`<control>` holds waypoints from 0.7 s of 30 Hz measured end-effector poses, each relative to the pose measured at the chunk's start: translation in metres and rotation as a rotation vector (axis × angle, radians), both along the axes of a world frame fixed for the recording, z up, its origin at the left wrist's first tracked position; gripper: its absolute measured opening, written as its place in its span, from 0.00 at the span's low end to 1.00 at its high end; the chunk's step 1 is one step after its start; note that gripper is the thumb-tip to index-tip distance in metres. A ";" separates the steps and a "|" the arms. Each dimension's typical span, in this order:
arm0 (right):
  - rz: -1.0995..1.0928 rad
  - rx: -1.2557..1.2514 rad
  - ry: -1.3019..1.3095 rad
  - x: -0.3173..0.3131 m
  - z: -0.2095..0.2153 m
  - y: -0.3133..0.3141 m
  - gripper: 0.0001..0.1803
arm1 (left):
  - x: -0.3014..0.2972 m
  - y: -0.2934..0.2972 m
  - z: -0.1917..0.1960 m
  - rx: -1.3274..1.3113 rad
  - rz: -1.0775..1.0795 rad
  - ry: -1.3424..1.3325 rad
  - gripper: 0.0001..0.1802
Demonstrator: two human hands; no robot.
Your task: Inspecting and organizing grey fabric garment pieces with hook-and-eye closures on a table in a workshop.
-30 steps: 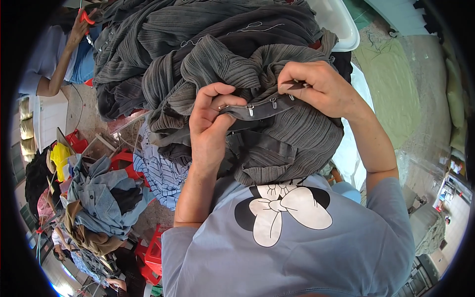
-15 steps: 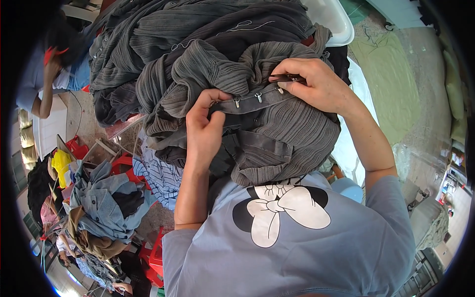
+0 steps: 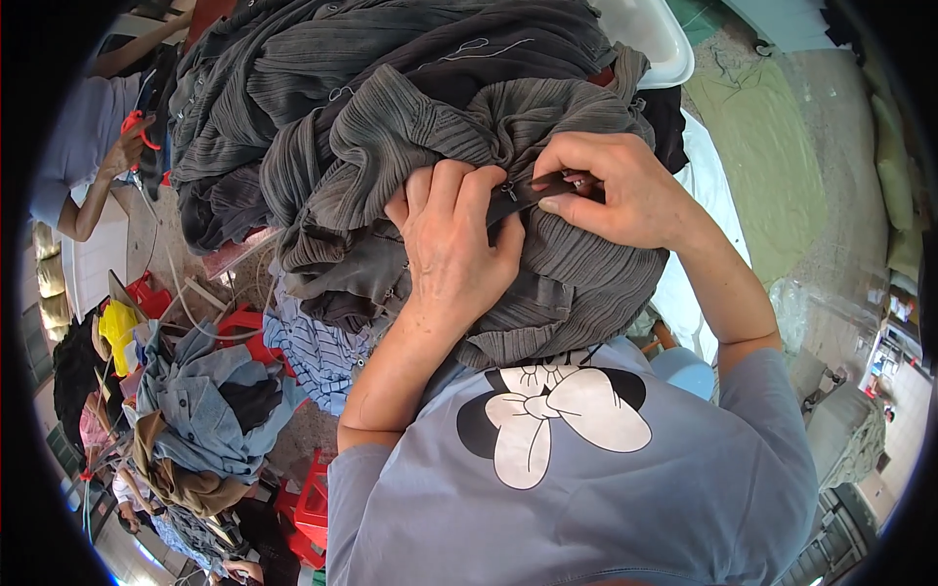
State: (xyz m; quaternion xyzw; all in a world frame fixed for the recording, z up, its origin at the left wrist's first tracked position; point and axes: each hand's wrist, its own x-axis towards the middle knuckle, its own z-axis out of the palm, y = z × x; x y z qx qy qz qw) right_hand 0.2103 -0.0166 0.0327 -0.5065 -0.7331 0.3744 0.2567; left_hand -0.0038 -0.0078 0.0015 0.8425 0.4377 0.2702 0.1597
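Note:
A dark grey ribbed garment (image 3: 596, 278) lies bunched in front of me, with a strip of plain dark band (image 3: 502, 207) running between my hands. My left hand (image 3: 451, 234) is closed on the band, thumb below and fingers curled over the top. A small metal fastener (image 3: 509, 190) shows just beside its index finger. My right hand (image 3: 625, 190) is closed round small dark thread snips (image 3: 557, 184), held against the band's right part. Its fingers partly cover the snips, so the blades' position is unclear.
Dark grey garments (image 3: 313, 59) are heaped beyond my hands, loose white thread on top. A white plastic tub (image 3: 669, 49) stands at the far right. At left, another person's hand (image 3: 122, 151) holds red-handled scissors (image 3: 137, 130). Blue garments (image 3: 200, 400) and red stools (image 3: 313, 503) are lower left.
My left hand has moved right along the band towards my right hand, covering fasteners that showed before. My right hand has shifted slightly lower. The other person's scissors have come into clearer view.

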 end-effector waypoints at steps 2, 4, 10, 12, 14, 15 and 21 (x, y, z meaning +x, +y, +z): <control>-0.036 0.096 -0.056 -0.004 0.000 -0.001 0.10 | -0.003 0.002 -0.001 -0.060 -0.004 -0.052 0.21; -0.039 0.093 -0.037 -0.004 -0.004 0.002 0.10 | -0.003 0.002 -0.001 -0.120 -0.009 -0.106 0.20; 0.001 0.162 -0.146 -0.015 0.004 -0.001 0.10 | -0.005 -0.003 0.001 -0.446 0.067 -0.416 0.20; -0.025 0.185 -0.186 -0.015 -0.001 -0.002 0.10 | -0.005 -0.004 0.006 -0.380 0.057 -0.351 0.21; -0.020 0.128 -0.162 -0.013 0.001 -0.003 0.09 | -0.004 -0.005 0.000 -0.463 0.066 -0.444 0.22; -0.018 0.072 -0.136 -0.012 0.002 -0.003 0.08 | -0.004 -0.005 -0.002 -0.545 0.074 -0.534 0.22; -0.054 -0.109 0.164 -0.009 0.004 -0.007 0.05 | -0.006 -0.001 0.005 -0.587 -0.099 -0.625 0.23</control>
